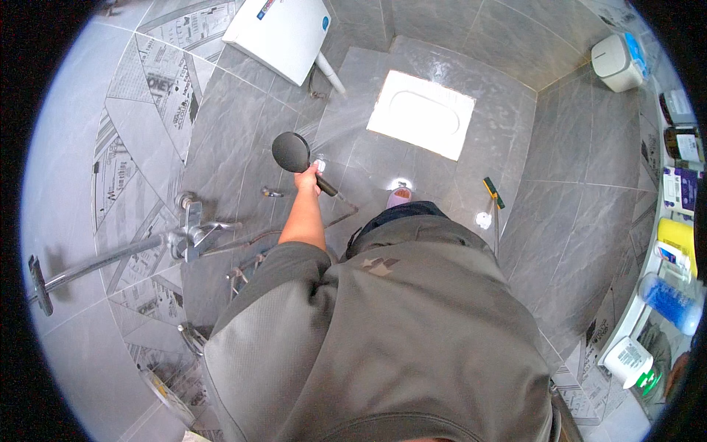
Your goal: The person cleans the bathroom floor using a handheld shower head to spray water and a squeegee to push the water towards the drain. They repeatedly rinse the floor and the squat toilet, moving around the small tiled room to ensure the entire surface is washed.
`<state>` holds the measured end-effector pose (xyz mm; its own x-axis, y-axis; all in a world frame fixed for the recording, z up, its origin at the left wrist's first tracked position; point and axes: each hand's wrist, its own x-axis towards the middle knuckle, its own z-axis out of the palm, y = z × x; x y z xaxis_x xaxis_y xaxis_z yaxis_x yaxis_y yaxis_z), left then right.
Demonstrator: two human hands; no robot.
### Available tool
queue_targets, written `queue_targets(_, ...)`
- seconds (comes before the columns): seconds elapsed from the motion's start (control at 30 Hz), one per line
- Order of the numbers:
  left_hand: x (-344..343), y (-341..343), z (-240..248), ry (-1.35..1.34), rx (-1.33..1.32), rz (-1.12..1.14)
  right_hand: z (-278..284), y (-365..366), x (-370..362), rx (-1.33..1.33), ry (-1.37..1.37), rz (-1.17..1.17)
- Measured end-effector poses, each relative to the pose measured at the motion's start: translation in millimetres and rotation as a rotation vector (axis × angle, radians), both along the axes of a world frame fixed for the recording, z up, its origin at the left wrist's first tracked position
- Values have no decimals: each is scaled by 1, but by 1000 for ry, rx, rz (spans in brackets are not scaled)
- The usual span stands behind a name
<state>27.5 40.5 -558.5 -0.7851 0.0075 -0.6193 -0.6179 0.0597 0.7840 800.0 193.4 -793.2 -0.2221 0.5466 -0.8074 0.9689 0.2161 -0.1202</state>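
My left hand is closed around the handle of a round black shower head, held out ahead and to the left. Faint streaks of water fan from it toward the white squat toilet set in the grey tiled floor. A thin hose trails from the handle back toward the wall tap. Nothing of my right hand shows; my dark shirt covers that side. A brush with a yellow and green head is to the right, and its stick runs out of sight behind my shirt.
A metal shower mixer with a long pipe juts from the left wall. Ahead hangs a white cistern. Along the right, a shelf holds several bottles and boxes, below a white bin-like container. The floor around the toilet looks wet.
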Motion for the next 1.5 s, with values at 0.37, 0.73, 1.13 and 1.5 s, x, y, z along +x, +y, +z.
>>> queue_targets(0.37,11,51,19,134,181,132,13,-6,1,28,-25,-120)
queue_targets(0.73,14,59,26,297,70,-22,23,-7,-13,24,-14,-162)
queue_targets(1.13,11,55,17,289,13,-126,30,-12,-21,7,-19,-184)
queue_targets(1.5,14,72,24,308,13,-122,39,-12,-23,12,-19,-220)
